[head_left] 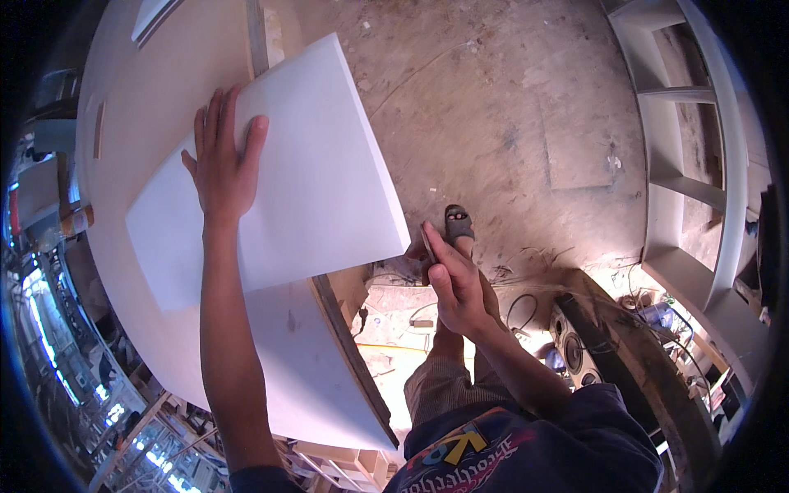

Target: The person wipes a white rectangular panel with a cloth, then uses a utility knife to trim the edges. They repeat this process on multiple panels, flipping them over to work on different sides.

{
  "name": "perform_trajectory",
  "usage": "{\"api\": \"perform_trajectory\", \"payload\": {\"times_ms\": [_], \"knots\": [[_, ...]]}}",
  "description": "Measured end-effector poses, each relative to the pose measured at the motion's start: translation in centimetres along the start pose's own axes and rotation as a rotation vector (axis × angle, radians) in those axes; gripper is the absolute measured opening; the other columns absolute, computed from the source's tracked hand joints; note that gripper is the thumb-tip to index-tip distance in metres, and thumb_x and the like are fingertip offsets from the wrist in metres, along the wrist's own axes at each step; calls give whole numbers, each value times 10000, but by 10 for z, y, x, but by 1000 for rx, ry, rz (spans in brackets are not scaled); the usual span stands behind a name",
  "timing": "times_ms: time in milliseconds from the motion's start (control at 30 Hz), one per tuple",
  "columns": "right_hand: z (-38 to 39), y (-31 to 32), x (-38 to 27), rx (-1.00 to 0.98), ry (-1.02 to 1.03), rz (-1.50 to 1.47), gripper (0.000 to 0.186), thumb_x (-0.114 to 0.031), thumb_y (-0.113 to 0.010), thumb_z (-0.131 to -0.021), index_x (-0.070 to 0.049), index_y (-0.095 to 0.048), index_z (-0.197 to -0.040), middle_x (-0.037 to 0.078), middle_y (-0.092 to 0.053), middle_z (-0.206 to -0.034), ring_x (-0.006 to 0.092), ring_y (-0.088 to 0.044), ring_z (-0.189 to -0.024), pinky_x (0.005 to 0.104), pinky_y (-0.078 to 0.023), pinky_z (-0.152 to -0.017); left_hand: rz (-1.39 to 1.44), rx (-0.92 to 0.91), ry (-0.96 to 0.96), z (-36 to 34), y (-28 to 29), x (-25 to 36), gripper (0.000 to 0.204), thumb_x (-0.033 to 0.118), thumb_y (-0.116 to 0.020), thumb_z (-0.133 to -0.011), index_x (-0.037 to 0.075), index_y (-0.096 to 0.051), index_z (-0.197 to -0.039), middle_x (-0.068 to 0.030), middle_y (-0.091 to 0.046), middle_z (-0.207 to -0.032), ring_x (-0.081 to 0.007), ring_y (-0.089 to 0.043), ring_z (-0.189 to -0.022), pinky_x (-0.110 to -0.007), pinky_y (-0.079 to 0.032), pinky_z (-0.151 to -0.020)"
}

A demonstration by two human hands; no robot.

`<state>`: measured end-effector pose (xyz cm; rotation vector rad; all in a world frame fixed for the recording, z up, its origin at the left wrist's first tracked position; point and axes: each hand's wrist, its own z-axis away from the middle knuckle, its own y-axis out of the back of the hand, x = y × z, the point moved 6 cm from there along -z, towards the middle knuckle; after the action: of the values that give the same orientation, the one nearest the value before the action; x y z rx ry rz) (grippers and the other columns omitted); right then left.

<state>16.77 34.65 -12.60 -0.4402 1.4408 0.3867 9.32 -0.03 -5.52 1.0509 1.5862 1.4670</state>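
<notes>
A white rectangular board (320, 181) lies on a large pale worktable (148, 107), its right end jutting past the table's edge. My left hand (222, 160) rests flat on the board's upper left part, fingers spread. Beside the board's near right corner, my right hand (456, 287) is closed around a thin, flat, dark piece (428, 246). Its kind is hard to make out, since the fingers hide most of it. The piece is close to the board's edge; whether it touches cannot be told.
Stained concrete floor (493, 123) spreads beyond the table. A pale shelf frame (682, 181) with openings stands at the right. Lower right are a speaker box (571, 341) and loose cables. A foot in a dark sandal (458, 222) is below my right hand.
</notes>
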Motion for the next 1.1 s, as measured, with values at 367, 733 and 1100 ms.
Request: {"api": "perform_trajectory", "payload": {"times_ms": [367,733,1100], "knots": [[4,-20,-8,15,96,20,557,-231,-556,-1049,23,-412,-1524,147,-633,-1007,190,-611,-859,290,-498,-802,50,19,11,1,-2,-2,755,749,-386,-954,305,-370,-1564,-17,-294,-1663,-328,-200,-1549,-749,-91,-1157],[5,-18,-26,24,32,127,527,-230,-543,-1063,20,-430,-1512,151,-655,-1015,169,-626,-852,279,-510,-780,5,48,-2,2,-3,-1,728,726,-400,-963,309,-376,-1559,-1,-305,-1658,-322,-200,-1550,-758,-107,-1152],[-110,-27,-52,123,-197,110,549,-406,-518,-1064,-8,-534,-1442,183,-674,-803,178,-666,-793,326,-519,-763,20,-4,19,8,7,7,683,646,-501,-963,305,-393,-1544,1,-298,-1657,-353,-205,-1542,-775,-129,-1135]]}}
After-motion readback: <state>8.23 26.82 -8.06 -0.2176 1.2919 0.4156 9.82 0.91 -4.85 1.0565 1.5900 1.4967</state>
